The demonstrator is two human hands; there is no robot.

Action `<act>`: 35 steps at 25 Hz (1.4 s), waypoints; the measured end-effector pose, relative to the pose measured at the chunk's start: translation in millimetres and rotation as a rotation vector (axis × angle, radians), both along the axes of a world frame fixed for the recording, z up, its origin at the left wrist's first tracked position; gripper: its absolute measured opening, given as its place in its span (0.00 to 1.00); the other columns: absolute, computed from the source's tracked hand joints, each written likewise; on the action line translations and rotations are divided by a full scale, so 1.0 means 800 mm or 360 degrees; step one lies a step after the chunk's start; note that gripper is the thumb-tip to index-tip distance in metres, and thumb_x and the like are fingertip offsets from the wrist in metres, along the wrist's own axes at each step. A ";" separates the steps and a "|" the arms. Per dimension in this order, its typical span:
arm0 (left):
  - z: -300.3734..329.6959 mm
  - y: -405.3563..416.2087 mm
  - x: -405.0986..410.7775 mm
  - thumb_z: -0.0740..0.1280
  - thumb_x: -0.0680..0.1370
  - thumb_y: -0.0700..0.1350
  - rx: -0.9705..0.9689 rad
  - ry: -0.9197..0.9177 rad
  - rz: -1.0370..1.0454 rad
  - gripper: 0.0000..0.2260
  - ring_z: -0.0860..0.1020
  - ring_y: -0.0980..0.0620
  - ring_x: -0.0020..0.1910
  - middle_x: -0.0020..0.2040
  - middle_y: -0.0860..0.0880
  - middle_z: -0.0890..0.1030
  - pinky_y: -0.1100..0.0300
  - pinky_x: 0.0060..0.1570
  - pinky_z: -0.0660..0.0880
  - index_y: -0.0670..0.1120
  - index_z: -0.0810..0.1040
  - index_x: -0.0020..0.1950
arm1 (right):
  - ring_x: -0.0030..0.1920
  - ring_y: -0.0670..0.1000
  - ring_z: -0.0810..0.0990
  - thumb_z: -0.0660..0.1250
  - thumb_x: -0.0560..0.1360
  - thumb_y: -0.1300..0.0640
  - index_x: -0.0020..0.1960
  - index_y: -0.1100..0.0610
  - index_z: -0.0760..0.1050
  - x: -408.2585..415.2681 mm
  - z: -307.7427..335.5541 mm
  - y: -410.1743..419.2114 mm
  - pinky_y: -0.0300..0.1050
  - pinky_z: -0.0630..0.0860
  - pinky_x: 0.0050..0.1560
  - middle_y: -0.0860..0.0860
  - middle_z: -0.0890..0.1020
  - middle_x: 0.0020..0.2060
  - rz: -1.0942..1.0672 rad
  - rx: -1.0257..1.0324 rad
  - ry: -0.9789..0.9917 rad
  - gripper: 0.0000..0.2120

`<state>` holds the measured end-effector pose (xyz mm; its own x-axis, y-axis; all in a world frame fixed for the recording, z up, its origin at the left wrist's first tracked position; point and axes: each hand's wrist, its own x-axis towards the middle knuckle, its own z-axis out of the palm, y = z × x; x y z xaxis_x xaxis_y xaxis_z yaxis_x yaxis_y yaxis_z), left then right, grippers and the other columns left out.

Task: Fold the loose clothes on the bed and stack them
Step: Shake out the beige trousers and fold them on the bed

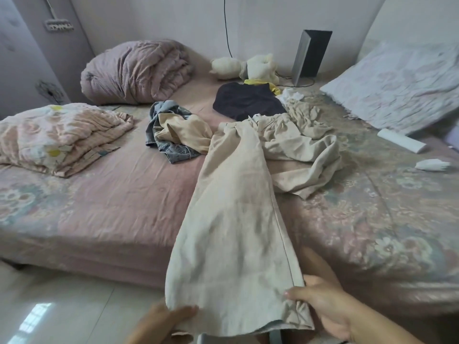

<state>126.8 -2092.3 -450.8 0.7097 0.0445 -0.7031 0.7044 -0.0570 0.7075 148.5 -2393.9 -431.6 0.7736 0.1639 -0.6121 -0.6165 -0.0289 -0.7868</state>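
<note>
A person stands at the near edge of a bed (104,194) covered in a pink floral sheet, with two hands low in view. The left hand (161,324) pinches the near left corner of a pair of beige trousers (236,219), thumb on top of the hem. The right hand (323,306) grips the near right corner of the same hem, fingers (293,295) curled over the cloth. One trouser leg stretches flat from the hands toward the far middle of the bed; the other leg lies crumpled to its right. Three more loose garments lie farther back: a pair of blue jeans (169,147) tangled with a tan garment (186,131) just left of the trousers, and a dark garment (248,101) spread flat just beyond the waistband. A yellow cloth (260,83) peeks out behind the dark one, and a small white cloth (291,94) sits to its right. Two folded quilts lie on the left: a pink checked quilt (136,70) at the far side and a floral quilt (57,137) nearer. One cream plush toy (248,67) rests by the far wall beside a grey upright box (310,55). One pale pillow (402,85) leans at the far right, with a white tube (401,143) below it.
</note>
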 end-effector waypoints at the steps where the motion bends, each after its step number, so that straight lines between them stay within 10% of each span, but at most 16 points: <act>1: -0.009 -0.001 -0.003 0.84 0.43 0.54 0.0097 0.0093 -0.0135 0.46 0.83 0.41 0.41 0.45 0.38 0.84 0.52 0.41 0.78 0.36 0.77 0.55 | 0.43 0.55 0.83 0.70 0.67 0.72 0.53 0.68 0.79 -0.004 -0.005 -0.002 0.42 0.78 0.43 0.60 0.85 0.42 0.0084 -0.0086 0.0029 0.14; 6: -0.007 -0.028 0.046 0.69 0.74 0.52 0.1344 -0.0601 -0.0449 0.29 0.69 0.40 0.64 0.65 0.40 0.68 0.51 0.59 0.68 0.43 0.62 0.70 | 0.46 0.49 0.79 0.65 0.76 0.61 0.59 0.55 0.70 0.024 0.024 -0.014 0.36 0.76 0.39 0.54 0.81 0.51 0.0273 -0.0444 -0.0285 0.12; 11: 0.031 -0.152 0.154 0.57 0.81 0.54 0.1490 -0.1431 -0.1196 0.25 0.57 0.49 0.74 0.75 0.50 0.59 0.56 0.71 0.54 0.50 0.57 0.76 | 0.47 0.52 0.80 0.64 0.77 0.62 0.57 0.55 0.72 0.130 0.023 -0.046 0.46 0.78 0.48 0.53 0.79 0.47 0.0002 -0.0581 -0.0531 0.10; 18: -0.042 -0.268 0.336 0.56 0.81 0.48 0.1703 -0.1451 -0.1557 0.22 0.59 0.47 0.73 0.74 0.46 0.61 0.54 0.70 0.55 0.43 0.59 0.74 | 0.33 0.51 0.73 0.62 0.76 0.60 0.36 0.56 0.72 0.273 -0.065 -0.092 0.41 0.67 0.34 0.53 0.74 0.31 -0.0444 -0.0865 -0.0366 0.10; 22: -0.085 -0.301 0.407 0.50 0.80 0.54 0.1803 -0.1455 -0.1526 0.28 0.58 0.45 0.74 0.74 0.43 0.61 0.52 0.72 0.53 0.38 0.57 0.75 | 0.44 0.56 0.75 0.62 0.76 0.55 0.50 0.61 0.73 0.339 -0.107 -0.110 0.43 0.71 0.40 0.56 0.77 0.44 -0.0905 -0.0745 -0.0205 0.09; 26: -0.102 -0.328 0.441 0.68 0.72 0.52 0.2027 -0.1602 -0.1486 0.19 0.78 0.45 0.57 0.56 0.45 0.81 0.56 0.60 0.70 0.41 0.79 0.58 | 0.37 0.54 0.75 0.67 0.74 0.60 0.50 0.61 0.74 0.382 -0.120 -0.117 0.42 0.69 0.32 0.56 0.77 0.38 -0.1239 -0.0424 -0.0069 0.07; 35: -0.017 -0.333 0.380 0.58 0.79 0.39 0.0054 -0.0754 -0.0066 0.08 0.71 0.48 0.33 0.34 0.47 0.70 0.63 0.23 0.69 0.43 0.69 0.40 | 0.37 0.53 0.76 0.62 0.77 0.64 0.44 0.60 0.73 0.268 -0.045 -0.186 0.46 0.72 0.35 0.56 0.77 0.38 -0.1303 0.0163 -0.0098 0.04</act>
